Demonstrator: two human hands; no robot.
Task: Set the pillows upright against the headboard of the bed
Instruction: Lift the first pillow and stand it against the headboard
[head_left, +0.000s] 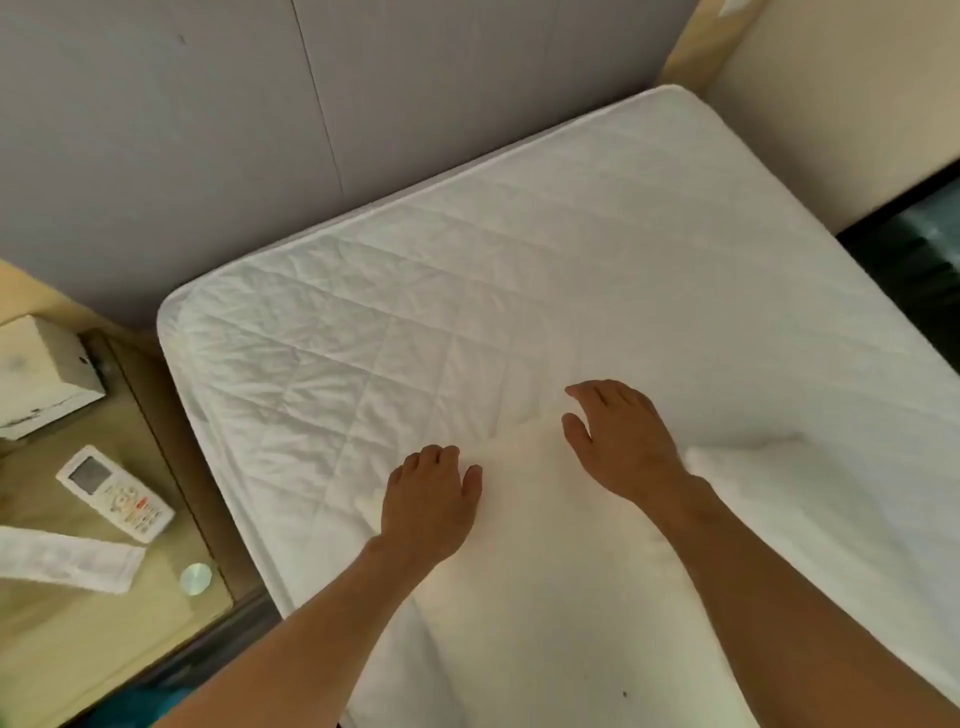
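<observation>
Nearest the camera, two bare forearms reach forward over a plain white soft pillow (545, 561) that lies flat on the bed, its far edge pointing toward the headboard. The left hand (428, 499) rests palm down on the pillow's near-left part, its fingers (431, 457) curled slightly over the pillow's edge, pressing rather than clenched on anything. The right hand (621, 439) lies on the pillow's far corner, fingers spread and loose, thumb apart, gripping nothing. Just to the right of this pillow, touching it under the right forearm, a second white pillow (769, 483) also lies flat. Both pillows sit on the white quilted mattress cover (519, 270), whose stitched diamond pattern is creased on the side left of the pillow. Further left of the pillow, beside the bed, stands a beige glass-topped bedside tabletop (67, 639); on it lie a white folded paper strip (67, 558), a small round silvery disc (196, 578), a white remote control with a grey screen and coloured buttons (115, 493), and, farther back, a white rectangular box (41, 376). Beyond the pillow, well apart from it across bare mattress, rises the flat grey panelled headboard (208, 130), with a cream wall (841, 104) to its right.
</observation>
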